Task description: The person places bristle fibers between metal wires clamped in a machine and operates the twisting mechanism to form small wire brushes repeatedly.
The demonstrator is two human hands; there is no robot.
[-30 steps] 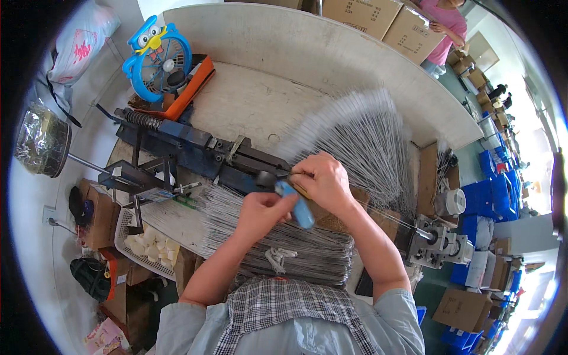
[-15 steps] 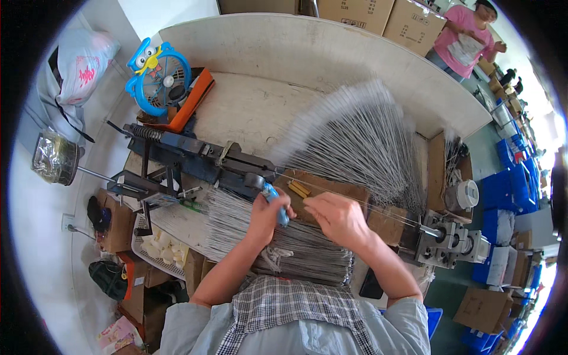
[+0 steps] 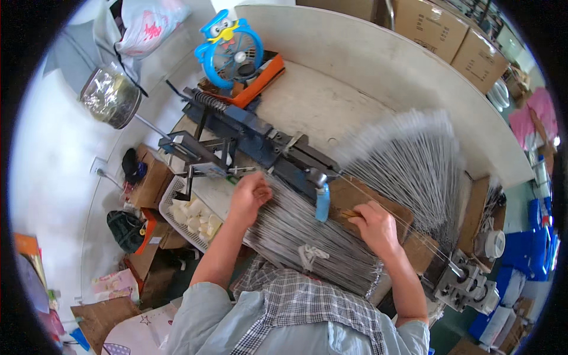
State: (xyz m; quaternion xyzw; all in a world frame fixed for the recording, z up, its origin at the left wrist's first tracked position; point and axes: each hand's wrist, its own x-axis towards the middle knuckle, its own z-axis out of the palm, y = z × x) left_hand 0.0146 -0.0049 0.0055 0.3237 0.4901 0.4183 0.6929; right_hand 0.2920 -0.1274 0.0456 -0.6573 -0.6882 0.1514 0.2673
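My left hand [image 3: 249,198] hovers by the left end of a flat bundle of grey wires [image 3: 296,222], fingers curled; whatever they may hold is hidden. My right hand [image 3: 377,229] pinches small yellow cylindrical pieces [image 3: 349,213] at the brown board [image 3: 355,192]. Between the hands, a lever with a blue-wrapped handle [image 3: 322,204] hangs from the dark metal bench machine [image 3: 260,142], untouched. Thin strands run from the machine past my right hand to a metal clamp unit [image 3: 461,278]. White string [image 3: 310,255] lies across the wire bundle.
Behind the board spreads a fan of wires [image 3: 414,177]. A blue duck-shaped fan [image 3: 231,53] stands by an orange box [image 3: 263,83]. At left is a white basket of pale pieces [image 3: 192,216]; a carton [image 3: 479,210] stands at right. A curved low wall [image 3: 378,50] borders the bench.
My left hand has let go of the blue handle and moved left to the wire ends. My right hand has closed on the yellow pieces. The view has turned and shifted.
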